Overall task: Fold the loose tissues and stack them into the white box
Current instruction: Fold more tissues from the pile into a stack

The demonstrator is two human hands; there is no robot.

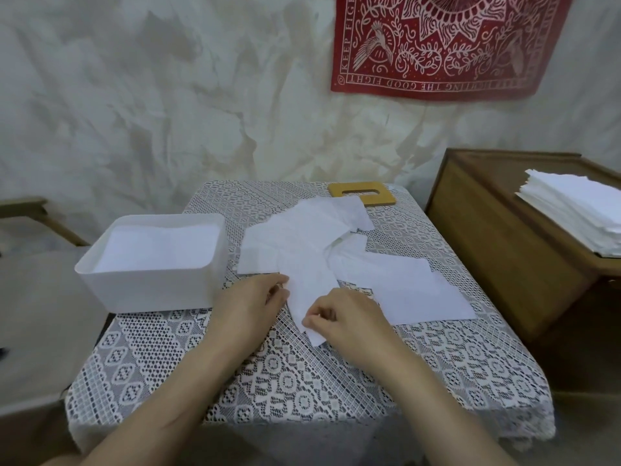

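White rectangular plastic box (pixel 148 290), left hand (pixel 252 297) just right of box holding edge of loose white paper tissues (pixel 309 243) heaped right of box, right hand (pixel 349 317) farther right pinching nearest tissue, tan slotted wooden lid (pixel 383 196) behind, right of box

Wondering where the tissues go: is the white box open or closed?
Open. The white box has no lid on; a slotted wooden lid lies behind the loose tissues.

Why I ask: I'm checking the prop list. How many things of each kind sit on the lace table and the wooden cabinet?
White box: 1
Wooden slotted lid: 1
Heap of loose tissues: 1 (sheets overlap, no sure count)
Neat tissue stack, on the cabinet: 1
Total: 4
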